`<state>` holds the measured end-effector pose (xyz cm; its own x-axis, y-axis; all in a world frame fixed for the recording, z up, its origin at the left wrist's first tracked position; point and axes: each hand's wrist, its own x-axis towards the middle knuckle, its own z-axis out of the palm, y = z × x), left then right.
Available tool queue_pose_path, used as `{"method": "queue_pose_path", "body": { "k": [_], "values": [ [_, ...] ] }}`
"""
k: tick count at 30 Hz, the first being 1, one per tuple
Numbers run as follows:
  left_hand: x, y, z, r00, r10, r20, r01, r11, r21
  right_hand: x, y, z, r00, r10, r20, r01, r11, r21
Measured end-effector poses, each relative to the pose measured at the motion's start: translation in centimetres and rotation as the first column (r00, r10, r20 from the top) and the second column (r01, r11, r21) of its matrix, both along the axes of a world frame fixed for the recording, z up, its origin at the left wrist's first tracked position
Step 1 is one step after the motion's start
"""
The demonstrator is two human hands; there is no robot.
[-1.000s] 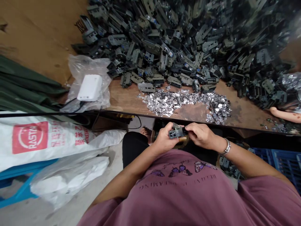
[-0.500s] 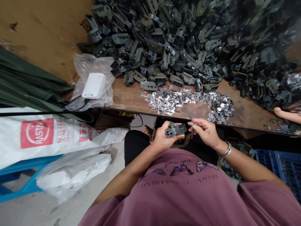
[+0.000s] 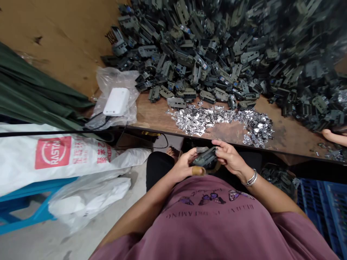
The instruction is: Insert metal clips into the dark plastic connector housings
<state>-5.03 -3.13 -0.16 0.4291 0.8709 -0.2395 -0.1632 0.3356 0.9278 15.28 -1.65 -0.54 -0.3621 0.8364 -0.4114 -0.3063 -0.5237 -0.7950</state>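
Observation:
Above my lap, my left hand (image 3: 187, 164) grips a dark grey-green plastic housing (image 3: 204, 157), held tilted and blurred by motion. A tan cover (image 3: 198, 170) wraps my left thumb, and a greyish one sits on a finger. My right hand (image 3: 229, 157) has its thumb and a fingertip pinched together against the housing's right end, with another finger stretched out. Whatever lies in that pinch is too small to make out. Just beyond my hands, a heap of small shiny metal clips (image 3: 192, 121) lies along the table's front edge.
A large pile of similar housings (image 3: 195, 54) covers the back of the wooden table (image 3: 151, 117). A white power bank (image 3: 117, 102) rests on clear plastic at the left. Another person's hand (image 3: 334, 137) is at the right edge. Blue crates (image 3: 320, 202) stand lower right.
My right hand has moved left and now meets the right end of the housing; before, it was apart from it. The housing has tilted in my left hand. The view has shifted slightly.

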Motion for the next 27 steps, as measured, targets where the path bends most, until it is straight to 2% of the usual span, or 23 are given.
{"method": "queue_pose_path", "body": {
  "k": [2,4,6,8,10,12,13,15,17,19,21,22,25,27],
  "values": [
    [-0.2,0.0,0.4,1.0,0.006,0.022,-0.003,0.988,-0.152,0.0,0.2,0.0,0.983,0.09,0.161,-0.114,0.983,0.145],
    [0.1,0.1,0.5,0.999,0.045,-0.005,-0.044,0.964,-0.264,-0.1,1.1,0.3,0.917,0.158,0.367,-0.281,0.908,0.312],
    [0.6,0.3,0.5,0.993,0.115,0.022,-0.102,0.942,-0.319,-0.1,2.9,0.7,0.791,0.081,0.606,-0.43,0.777,0.459],
    [1.0,0.7,0.5,0.976,0.199,0.093,-0.156,0.925,-0.347,-0.2,5.2,1.2,0.593,-0.123,0.796,-0.56,0.647,0.517],
    [1.3,1.2,0.6,0.957,0.256,0.135,-0.19,0.908,-0.374,-0.6,7.3,1.3,0.346,-0.273,0.898,-0.685,0.581,0.441],
    [1.5,1.6,0.7,0.947,0.292,0.134,-0.219,0.892,-0.396,-0.9,8.8,1.2,0.14,-0.294,0.945,-0.779,0.556,0.289],
    [1.5,1.7,0.7,0.943,0.308,0.124,-0.237,0.886,-0.399,-0.9,9.2,1.1,0.078,-0.283,0.956,-0.815,0.534,0.225],
    [1.5,2.0,0.8,0.937,0.338,0.09,-0.277,0.875,-0.396,-0.3,9.5,0.9,0.026,-0.288,0.957,-0.873,0.46,0.162],
    [1.4,2.1,0.7,0.933,0.356,0.055,-0.307,0.867,-0.392,1.3,9.4,0.7,0.02,-0.344,0.939,-0.915,0.372,0.156],
    [1.4,2.2,0.6,0.932,0.362,0.034,-0.32,0.862,-0.393,3.5,9.2,0.5,0.034,-0.394,0.918,-0.934,0.313,0.169],
    [1.6,2.3,0.4,0.935,0.354,0.026,-0.315,0.861,-0.399,5.3,8.9,0.2,0.082,-0.398,0.914,-0.915,0.334,0.228],
    [1.7,2.4,0.4,0.939,0.343,0.02,-0.307,0.862,-0.403,5.8,8.8,0.1,0.121,-0.388,0.914,-0.883,0.378,0.277],
    [2.4,2.7,0.4,0.955,0.296,-0.011,-0.275,0.871,-0.407,5.7,8.4,-0.2,0.201,-0.37,0.907,-0.728,0.563,0.391],
    [2.9,2.9,0.5,0.962,0.269,-0.041,-0.262,0.879,-0.398,4.4,8.3,-0.4,0.152,-0.357,0.922,-0.675,0.644,0.36]
  ]
}}
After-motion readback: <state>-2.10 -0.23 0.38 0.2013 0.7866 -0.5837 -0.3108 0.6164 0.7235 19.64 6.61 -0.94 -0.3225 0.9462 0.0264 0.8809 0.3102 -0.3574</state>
